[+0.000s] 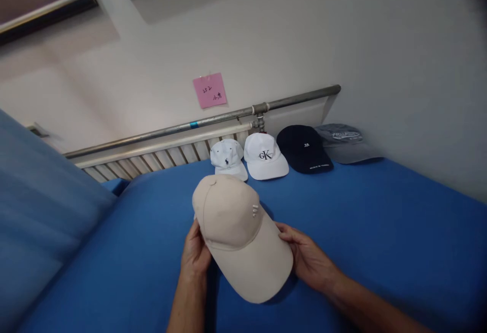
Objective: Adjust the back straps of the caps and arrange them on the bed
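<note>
A beige baseball cap (230, 216) is held up over the blue surface, its brim tilted down toward me and to the right. My left hand (196, 249) grips the cap's left edge, with some fingers hidden behind it. On the brim's right side, my right hand (304, 254) pinches the edge with the thumb on top. Behind it, in a row, are a small white cap with a dark emblem (227, 156), a white cap with black letters (265, 155), a black cap (304, 148) and a grey cap (346, 143).
A blue cover (144, 242) lies under the caps. Along the wall run a radiator (163, 160) and a metal pipe (220, 118). A pink note (210, 90) is stuck above. Blue curtain cloth (38, 211) hangs at left; picture frames (45, 16) are overhead.
</note>
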`<state>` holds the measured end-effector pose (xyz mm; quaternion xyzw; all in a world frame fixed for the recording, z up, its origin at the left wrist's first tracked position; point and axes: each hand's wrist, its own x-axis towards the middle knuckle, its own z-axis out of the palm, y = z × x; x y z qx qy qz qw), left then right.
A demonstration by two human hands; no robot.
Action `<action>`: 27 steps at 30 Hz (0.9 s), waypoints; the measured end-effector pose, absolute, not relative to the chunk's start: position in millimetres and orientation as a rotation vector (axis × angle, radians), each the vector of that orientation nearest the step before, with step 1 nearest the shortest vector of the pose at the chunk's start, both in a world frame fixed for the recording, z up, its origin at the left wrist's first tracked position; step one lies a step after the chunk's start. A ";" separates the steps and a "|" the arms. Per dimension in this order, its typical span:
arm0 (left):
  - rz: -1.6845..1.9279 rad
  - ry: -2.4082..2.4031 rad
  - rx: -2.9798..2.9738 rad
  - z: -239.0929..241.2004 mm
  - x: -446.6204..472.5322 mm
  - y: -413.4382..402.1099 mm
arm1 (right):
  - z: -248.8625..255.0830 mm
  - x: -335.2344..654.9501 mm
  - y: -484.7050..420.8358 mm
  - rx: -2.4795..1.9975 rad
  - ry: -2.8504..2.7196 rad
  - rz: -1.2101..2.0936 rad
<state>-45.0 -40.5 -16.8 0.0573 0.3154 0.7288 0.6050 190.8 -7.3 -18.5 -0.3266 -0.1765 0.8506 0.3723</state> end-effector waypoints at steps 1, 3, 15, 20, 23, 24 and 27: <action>1.674 0.746 0.125 -17.8 -46.3 -40.2 | -18.3 190.6 -8.0 -0.832 -0.467 2.177; 1.684 0.770 0.103 -18.6 -48.1 -40.0 | -18.1 190.3 -8.1 -0.819 -0.473 2.172; 1.573 0.701 0.196 -0.2 -7.5 -42.9 | -8.7 196.9 5.6 -0.757 -0.259 2.111; 1.422 0.772 0.347 -0.5 16.6 -51.4 | -6.2 201.8 14.6 -0.701 -0.189 2.016; 1.392 0.810 0.405 -0.7 26.8 -54.0 | -8.9 201.0 16.4 -0.671 -0.240 1.991; 1.410 0.824 0.404 -0.1 28.9 -54.0 | -9.8 199.8 16.0 -0.663 -0.268 1.993; 1.483 0.865 0.379 3.1 28.6 -52.6 | -11.3 193.9 12.3 -0.645 -0.346 2.000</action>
